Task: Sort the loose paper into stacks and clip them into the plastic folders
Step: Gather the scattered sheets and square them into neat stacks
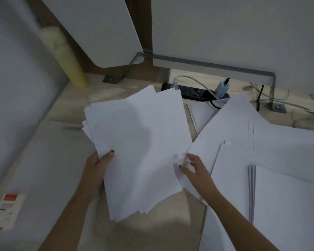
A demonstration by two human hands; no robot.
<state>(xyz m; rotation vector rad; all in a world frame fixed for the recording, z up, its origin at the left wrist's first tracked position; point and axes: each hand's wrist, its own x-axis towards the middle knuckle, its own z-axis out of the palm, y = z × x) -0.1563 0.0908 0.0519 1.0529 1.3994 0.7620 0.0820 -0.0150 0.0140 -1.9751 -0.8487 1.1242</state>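
Observation:
A loose, uneven stack of white paper sheets (pixel 140 145) is lifted above the wooden desk in the middle of the view. My left hand (pixel 100 165) grips its left edge, thumb on top and fingers hidden underneath. My right hand (pixel 194 169) is at the stack's right edge, its fingers spread and pinching the rim of the sheets. More white sheets (pixel 272 160) lie spread over the right side of the desk. A clear plastic folder (pixel 43 169) with a red and white label (pixel 7 211) lies flat at the left.
A black power strip (pixel 194 92) with plugs and white cables sits at the back of the desk. A yellowish roll (pixel 65 58) leans in the back left corner. Grey partition panels and a metal bracket (pixel 272 91) close off the back. Bare desk (pixel 170 223) shows below the stack.

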